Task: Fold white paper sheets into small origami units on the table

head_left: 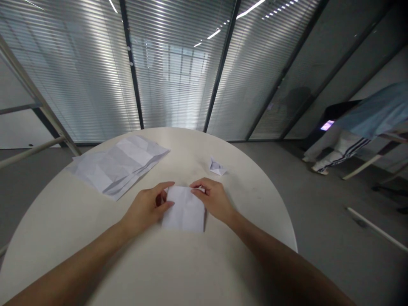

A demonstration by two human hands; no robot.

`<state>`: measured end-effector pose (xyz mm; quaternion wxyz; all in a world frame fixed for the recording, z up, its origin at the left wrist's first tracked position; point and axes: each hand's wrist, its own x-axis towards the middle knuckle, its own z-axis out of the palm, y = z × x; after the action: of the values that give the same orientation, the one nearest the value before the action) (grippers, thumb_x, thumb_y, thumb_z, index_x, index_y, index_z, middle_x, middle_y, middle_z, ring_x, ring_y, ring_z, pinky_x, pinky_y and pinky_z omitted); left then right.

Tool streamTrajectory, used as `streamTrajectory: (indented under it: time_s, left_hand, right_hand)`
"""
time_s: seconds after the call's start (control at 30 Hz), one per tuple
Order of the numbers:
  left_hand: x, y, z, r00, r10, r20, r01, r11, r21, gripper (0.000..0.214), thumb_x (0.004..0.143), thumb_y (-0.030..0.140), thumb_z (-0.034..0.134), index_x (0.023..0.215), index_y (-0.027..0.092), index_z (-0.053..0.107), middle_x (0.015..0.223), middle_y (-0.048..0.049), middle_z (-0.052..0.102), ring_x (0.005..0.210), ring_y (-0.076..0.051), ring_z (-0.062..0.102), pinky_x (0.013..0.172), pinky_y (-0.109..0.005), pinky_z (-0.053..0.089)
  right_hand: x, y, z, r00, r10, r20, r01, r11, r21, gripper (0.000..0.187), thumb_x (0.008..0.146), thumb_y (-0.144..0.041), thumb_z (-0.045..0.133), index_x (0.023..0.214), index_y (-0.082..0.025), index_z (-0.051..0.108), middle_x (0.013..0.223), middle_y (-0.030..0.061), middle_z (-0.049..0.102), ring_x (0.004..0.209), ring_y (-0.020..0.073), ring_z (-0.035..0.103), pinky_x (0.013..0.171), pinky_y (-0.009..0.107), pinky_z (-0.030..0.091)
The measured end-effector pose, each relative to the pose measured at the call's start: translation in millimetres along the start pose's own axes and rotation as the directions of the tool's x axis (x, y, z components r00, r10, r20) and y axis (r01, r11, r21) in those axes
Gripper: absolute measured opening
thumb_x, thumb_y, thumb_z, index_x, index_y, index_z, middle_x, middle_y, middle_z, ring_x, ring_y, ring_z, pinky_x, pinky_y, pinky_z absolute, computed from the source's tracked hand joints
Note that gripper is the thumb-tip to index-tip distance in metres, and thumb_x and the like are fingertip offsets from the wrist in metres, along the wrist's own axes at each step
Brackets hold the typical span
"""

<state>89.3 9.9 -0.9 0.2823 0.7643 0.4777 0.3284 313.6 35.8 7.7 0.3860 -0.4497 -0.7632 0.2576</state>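
Round and white, the table (153,272) stands before a wall of glass panels, and near its middle, between the two hands, is a folded sheet of paper (186,214), roughly square, with a faint crease running down its face. At its upper right corner the right hand (216,197) has the edge pinched between thumb and forefinger. On the opposite side the left hand (148,206) touches the sheet, thumb on its face and forefinger at the upper left corner, with a gap between them; whether its other fingers grip the edge cannot be told. Just beyond the right hand sits a small folded paper piece (217,167), its points turned up. Farther to the left, a pile of creased sheets (121,163) spreads toward the table's far rim. Behind the glass hang horizontal blinds (178,89), with ceiling lights reflected across them. Off to the right, well apart from the table, a person (376,112) in a blue top and striped pale trousers leans over near a lit screen (327,125), above a grey floor (318,199).
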Motion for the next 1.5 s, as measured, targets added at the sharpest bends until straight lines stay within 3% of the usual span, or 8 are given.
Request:
streamTrajectory:
  time_s: [0.1,0.27,0.5,0.7,0.87,1.03,1.23,1.5]
  left_hand:
    - [1.6,-8.3,1.6,0.992,0.124,0.014,-0.121,0.929,0.351,0.039,0.08,0.024,0.059,0.118,0.023,0.053,0.093,-0.0036,0.061,0.084,-0.019,0.056,0.077,-0.033,0.045]
    - [3.6,-4.6,-0.1,0.99,0.136,0.041,-0.136,0.829,0.542,0.011,0.082,0.029,0.059,0.082,0.018,0.058,0.085,-0.0048,0.059,0.082,-0.021,0.053,0.074,-0.035,0.043]
    - [3.5,-5.1,-0.8,0.975,0.167,0.144,-0.219,0.814,0.537,0.019,0.087,0.026,0.053,0.103,0.023,0.064,0.091,-0.0054,0.059,0.088,-0.02,0.05,0.078,-0.034,0.041]
    - [1.4,-0.4,4.4,0.956,0.197,0.218,-0.292,0.718,0.632,0.042,0.085,0.019,0.049,0.125,0.033,0.053,0.094,-0.0061,0.054,0.087,-0.021,0.049,0.076,-0.037,0.037]
    - [2.6,7.7,2.3,0.947,0.221,0.233,-0.321,0.676,0.664,0.033,0.083,0.019,0.049,0.113,0.03,0.06,0.093,-0.0063,0.054,0.088,-0.023,0.049,0.076,-0.038,0.035]
    - [4.6,7.1,0.2,0.957,0.246,0.154,-0.285,0.698,0.657,0.011,0.08,0.016,0.052,0.089,0.018,0.059,0.097,-0.0081,0.058,0.092,-0.024,0.05,0.078,-0.039,0.037]
    - [6.3,1.3,2.0,0.859,0.377,0.346,-0.509,0.702,0.498,0.033,0.084,0.009,0.047,0.114,0.022,0.052,0.124,-0.0055,0.056,0.114,-0.021,0.049,0.092,-0.036,0.035]
    - [5.7,20.1,-6.0,0.878,0.315,0.36,-0.471,0.697,0.541,0.016,0.09,0.024,0.045,0.094,0.019,0.06,0.091,-0.0064,0.062,0.087,-0.02,0.054,0.079,-0.034,0.037]
  right_hand:
    - [-0.7,4.5,3.5,0.993,-0.079,0.087,0.102,0.95,-0.295,0.011,0.081,-0.017,0.061,0.09,-0.018,0.067,0.095,0.0058,0.066,0.09,0.0171,0.059,0.084,0.032,0.046]
    - [-7.9,-1.8,9.5,0.958,-0.172,0.228,0.267,0.822,-0.502,0.046,0.072,-0.045,0.071,0.109,-0.019,0.062,0.119,0.0095,0.059,0.111,0.026,0.051,0.097,0.041,0.038]
    - [-6.3,-8.4,13.4,0.951,-0.097,0.292,0.267,0.732,-0.627,0.022,0.092,-0.022,0.045,0.105,-0.018,0.062,0.096,0.0068,0.069,0.091,0.0203,0.062,0.084,0.033,0.045]
    - [-3.2,-5.8,10.5,0.976,-0.024,0.219,0.149,0.804,-0.575,0.027,0.092,-0.016,0.041,0.11,-0.019,0.061,0.097,0.0058,0.07,0.092,0.0155,0.064,0.085,0.026,0.045]
    - [-4.9,-7.7,7.4,0.96,-0.094,0.263,0.219,0.837,-0.501,0.022,0.09,-0.022,0.048,0.104,-0.019,0.065,0.101,0.005,0.069,0.095,0.0151,0.062,0.088,0.027,0.044]
    - [-7.0,-8.5,3.8,0.889,-0.169,0.425,0.396,0.749,-0.531,0.025,0.088,-0.038,0.055,0.094,-0.018,0.068,0.103,0.0071,0.068,0.101,0.0199,0.058,0.09,0.032,0.044]
    - [-13.7,-21.3,4.8,0.867,-0.127,0.482,0.454,0.602,-0.657,0.025,0.089,-0.036,0.054,0.092,-0.016,0.067,0.096,0.0084,0.068,0.092,0.0225,0.059,0.081,0.034,0.047]
    - [-29.8,-38.3,6.6,0.895,-0.012,0.446,0.388,0.514,-0.765,0.016,0.087,-0.029,0.056,0.089,-0.016,0.066,0.091,0.011,0.066,0.087,0.0253,0.058,0.07,0.035,0.047]
